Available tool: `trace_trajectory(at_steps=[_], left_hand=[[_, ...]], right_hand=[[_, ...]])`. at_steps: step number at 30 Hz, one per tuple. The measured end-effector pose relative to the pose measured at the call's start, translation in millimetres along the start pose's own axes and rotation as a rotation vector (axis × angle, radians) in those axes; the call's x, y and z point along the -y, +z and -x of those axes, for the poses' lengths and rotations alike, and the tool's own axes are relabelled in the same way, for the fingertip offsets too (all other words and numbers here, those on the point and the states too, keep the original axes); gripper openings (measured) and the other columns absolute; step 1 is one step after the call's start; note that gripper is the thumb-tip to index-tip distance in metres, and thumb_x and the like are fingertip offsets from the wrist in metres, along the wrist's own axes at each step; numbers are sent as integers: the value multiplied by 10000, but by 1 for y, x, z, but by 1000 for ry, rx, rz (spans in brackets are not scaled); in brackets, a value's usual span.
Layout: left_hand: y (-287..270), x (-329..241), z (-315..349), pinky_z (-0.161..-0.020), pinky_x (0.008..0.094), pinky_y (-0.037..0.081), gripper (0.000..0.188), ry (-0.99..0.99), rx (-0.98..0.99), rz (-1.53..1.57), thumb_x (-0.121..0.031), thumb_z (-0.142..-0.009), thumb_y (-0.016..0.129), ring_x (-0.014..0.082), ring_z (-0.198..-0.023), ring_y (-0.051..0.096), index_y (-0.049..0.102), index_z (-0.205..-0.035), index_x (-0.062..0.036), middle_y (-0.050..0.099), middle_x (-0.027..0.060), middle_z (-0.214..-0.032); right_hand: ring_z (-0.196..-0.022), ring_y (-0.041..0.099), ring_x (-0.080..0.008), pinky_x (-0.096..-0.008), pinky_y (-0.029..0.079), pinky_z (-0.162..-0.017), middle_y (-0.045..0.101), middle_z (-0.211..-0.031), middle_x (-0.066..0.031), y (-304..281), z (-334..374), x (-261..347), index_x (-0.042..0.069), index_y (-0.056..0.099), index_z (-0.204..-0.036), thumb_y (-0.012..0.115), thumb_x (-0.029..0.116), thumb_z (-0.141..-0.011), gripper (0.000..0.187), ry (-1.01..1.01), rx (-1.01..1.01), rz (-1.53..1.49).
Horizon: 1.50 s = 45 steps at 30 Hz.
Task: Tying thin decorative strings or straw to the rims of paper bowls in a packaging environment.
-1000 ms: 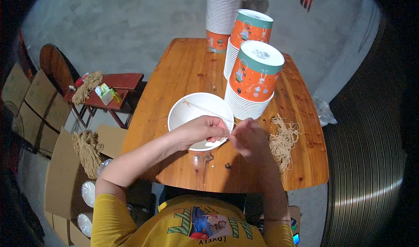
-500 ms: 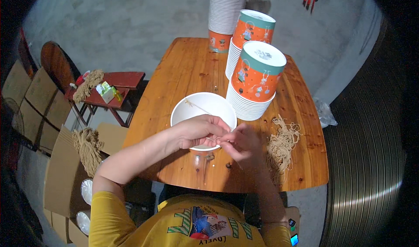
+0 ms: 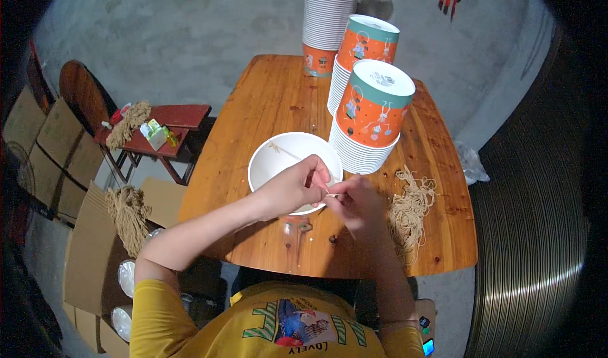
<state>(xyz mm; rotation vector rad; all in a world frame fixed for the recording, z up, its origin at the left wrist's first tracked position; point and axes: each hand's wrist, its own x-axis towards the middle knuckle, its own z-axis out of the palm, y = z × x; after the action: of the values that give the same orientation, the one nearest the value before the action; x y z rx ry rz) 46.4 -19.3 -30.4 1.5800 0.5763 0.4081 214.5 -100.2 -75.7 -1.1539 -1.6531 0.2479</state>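
Note:
A white bowl-like tub [image 3: 261, 173] stands on the wooden table in front of me. Over its near right rim, my left hand [image 3: 296, 188] and my right hand [image 3: 356, 201] meet with fingertips pinched together on a thin, pale string [image 3: 332, 195]. From the hands the string runs back into the tub, where a small tan tuft [image 3: 275, 147] shows at its far end. What the fingers do to the string is partly hidden. A loose heap of tan strings [image 3: 410, 212] lies on the table, right of my right hand.
Stacks of orange-and-green paper buckets [image 3: 373, 114] stand upside down behind the tub. A taller white stack [image 3: 329, 13] rises at the table's far edge. Left are a red bench [image 3: 183, 114], cardboard boxes [image 3: 95, 250] and a tan string bundle [image 3: 128, 217]. A ribbed shutter [image 3: 532, 231] is on the right.
Both hands have shifted slightly, the left one's fingers lifting and turning to a tighter pinch on the string. The tub has moved a little.

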Motion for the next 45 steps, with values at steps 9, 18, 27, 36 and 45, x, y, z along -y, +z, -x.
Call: trace_trajectory(at_steps=[9, 18, 27, 36, 45], left_hand=[[3, -1, 5, -682, 296, 459, 166, 218, -64, -392, -28, -828, 556, 160, -751, 549, 475, -973, -32, 547, 74, -783], [-5, 6, 8, -724, 348, 460, 200, 305, -92, -624, -14, -804, 508, 268, -795, 557, 507, -1004, -26, 514, 146, -897], [13, -1, 16, -697, 399, 474, 135, 252, -238, -666, -130, -840, 583, 305, -779, 603, 582, -924, -25, 594, 170, -852], [12, 0, 12, -595, 364, 465, 122, 85, -241, -488, -128, -856, 576, 260, -676, 609, 561, -852, -7, 594, 168, -742], [6, 16, 1, -591, 243, 448, 90, 130, -197, -286, -33, -846, 565, 82, -675, 511, 500, -908, -30, 507, 12, -728]], right_hand=[[-613, 491, -168, -294, 404, -550, 463, -737, -55, 1, 0, 2, 84, 532, -840, 663, 49, -762, 157, 96, 68, 1], [-610, 469, -143, -278, 389, -553, 443, -723, -38, 5, 2, -1, 92, 517, -837, 627, 21, -745, 160, 159, 58, -108], [-602, 469, -158, -286, 388, -548, 450, -719, -51, 7, 0, -1, 81, 512, -819, 619, 13, -748, 145, 112, 34, -57], [-590, 468, -163, -288, 387, -537, 448, -720, -58, 8, -1, 1, 81, 510, -811, 635, 24, -751, 150, 136, 31, -70], [-591, 466, -125, -272, 388, -534, 447, -720, -36, 8, 1, 3, 79, 509, -830, 618, 17, -773, 138, 119, 24, -98]])
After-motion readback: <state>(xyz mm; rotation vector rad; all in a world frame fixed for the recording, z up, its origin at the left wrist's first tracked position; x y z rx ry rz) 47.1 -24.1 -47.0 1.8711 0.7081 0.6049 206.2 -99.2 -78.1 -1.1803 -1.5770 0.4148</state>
